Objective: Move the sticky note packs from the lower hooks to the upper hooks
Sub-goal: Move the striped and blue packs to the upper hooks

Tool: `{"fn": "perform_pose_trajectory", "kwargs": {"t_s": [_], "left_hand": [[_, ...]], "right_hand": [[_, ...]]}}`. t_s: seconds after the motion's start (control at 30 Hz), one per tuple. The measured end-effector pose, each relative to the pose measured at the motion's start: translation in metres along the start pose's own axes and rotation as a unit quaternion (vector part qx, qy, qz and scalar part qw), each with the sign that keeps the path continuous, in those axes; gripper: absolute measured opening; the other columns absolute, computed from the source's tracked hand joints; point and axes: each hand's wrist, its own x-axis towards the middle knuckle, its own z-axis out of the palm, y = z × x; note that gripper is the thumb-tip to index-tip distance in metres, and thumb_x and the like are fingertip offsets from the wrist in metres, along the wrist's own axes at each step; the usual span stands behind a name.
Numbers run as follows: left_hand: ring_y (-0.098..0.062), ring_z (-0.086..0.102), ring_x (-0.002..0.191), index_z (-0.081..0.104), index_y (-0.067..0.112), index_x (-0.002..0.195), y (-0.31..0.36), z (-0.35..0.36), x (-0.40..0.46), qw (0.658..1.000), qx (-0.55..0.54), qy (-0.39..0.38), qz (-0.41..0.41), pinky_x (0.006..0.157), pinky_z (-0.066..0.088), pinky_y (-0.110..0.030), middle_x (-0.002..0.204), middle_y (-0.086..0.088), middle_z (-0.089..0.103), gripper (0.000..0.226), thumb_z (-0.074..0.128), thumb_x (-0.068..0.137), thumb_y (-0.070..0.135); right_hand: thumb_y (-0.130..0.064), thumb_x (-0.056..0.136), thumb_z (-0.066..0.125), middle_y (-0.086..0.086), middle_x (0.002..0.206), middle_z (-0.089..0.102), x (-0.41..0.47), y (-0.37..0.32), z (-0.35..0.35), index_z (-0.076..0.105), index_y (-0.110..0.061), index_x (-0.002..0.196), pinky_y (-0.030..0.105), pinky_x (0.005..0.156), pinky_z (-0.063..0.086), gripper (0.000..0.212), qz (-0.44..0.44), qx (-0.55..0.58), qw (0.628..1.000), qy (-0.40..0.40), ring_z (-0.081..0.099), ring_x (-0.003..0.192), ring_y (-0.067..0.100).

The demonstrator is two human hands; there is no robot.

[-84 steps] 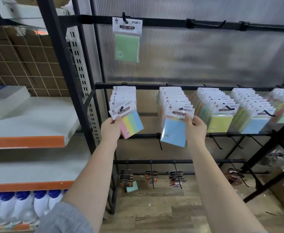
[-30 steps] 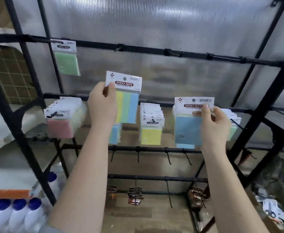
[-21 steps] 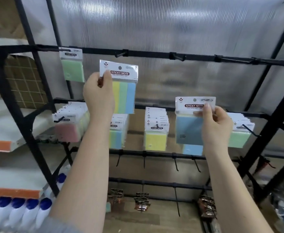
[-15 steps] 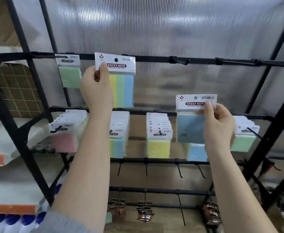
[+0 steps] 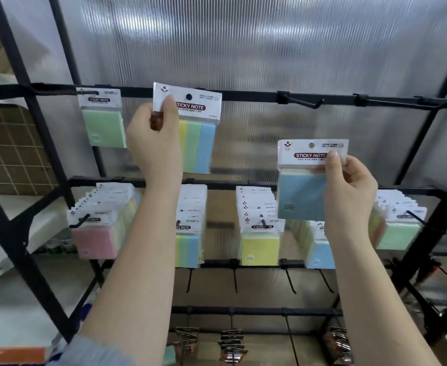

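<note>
My left hand point(image 5: 155, 140) pinches the header card of a striped yellow-green-blue sticky note pack point(image 5: 197, 138), raised to the upper rail point(image 5: 256, 96); a black hook tip shows through the pack's hole. My right hand point(image 5: 349, 191) pinches a blue sticky note pack point(image 5: 300, 194) between the two rails, below an upper hook point(image 5: 300, 101) with nothing on it. A green pack point(image 5: 103, 125) hangs on the upper rail at the left. Rows of packs hang on the lower hooks: pink point(image 5: 95, 243), striped point(image 5: 189, 249), yellow point(image 5: 259, 250), blue point(image 5: 320, 253), green point(image 5: 398, 235).
Two more bare upper hooks point(image 5: 402, 103) stick out at the right. Below the packs, a rail holds short bare hooks point(image 5: 288, 280), and clips point(image 5: 233, 344) hang lower down. Black frame posts point(image 5: 24, 233) stand at left and right. White shelves point(image 5: 3, 297) lie at the left.
Both hands lifted a pack off the lower hooks and raised it. The left hand carried the striped pack up to the upper rail; the right holds the blue pack lower.
</note>
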Motion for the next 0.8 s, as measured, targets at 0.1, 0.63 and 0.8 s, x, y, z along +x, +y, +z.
{"fn": "perform_pose_trajectory", "kwargs": {"t_s": [0.1, 0.63, 0.8], "left_hand": [[-0.004, 0.027, 0.051, 0.028, 0.022, 0.057, 0.0, 0.002, 0.001, 1.0, 0.002, 0.01, 0.005, 0.05, 0.025, -0.016, 0.054, 0.011, 0.029, 0.046, 0.057, 0.091, 0.031], [-0.003, 0.031, 0.045, 0.033, 0.019, 0.057, -0.042, 0.047, 0.031, 0.995, -0.011, -0.021, -0.093, 0.044, 0.023, -0.015, 0.056, 0.009, 0.033, 0.044, 0.06, 0.091, 0.025], [0.001, 0.056, 0.056, 0.044, 0.017, 0.063, -0.049, 0.065, 0.047, 0.983, -0.047, -0.034, -0.177, 0.043, 0.039, -0.012, 0.066, 0.007, 0.057, 0.032, 0.057, 0.092, 0.021]], "right_hand": [[-0.028, 0.098, 0.051, -0.01, 0.063, 0.049, 0.0, -0.001, 0.003, 0.051, -0.021, 0.066, 0.013, 0.051, 0.031, 0.033, 0.002, 0.014, 1.0, 0.008, 0.038, 0.056, 0.0], [-0.028, 0.092, 0.061, -0.021, 0.05, 0.056, 0.018, -0.028, 0.027, 0.056, -0.022, 0.065, 0.011, 0.053, 0.035, 0.028, -0.013, 0.055, 0.998, 0.016, 0.044, 0.05, -0.005], [-0.029, 0.092, 0.061, -0.019, 0.049, 0.053, 0.019, -0.027, 0.034, 0.055, -0.022, 0.063, 0.011, 0.05, 0.033, 0.03, -0.014, 0.058, 0.998, 0.018, 0.042, 0.05, -0.004]]}}
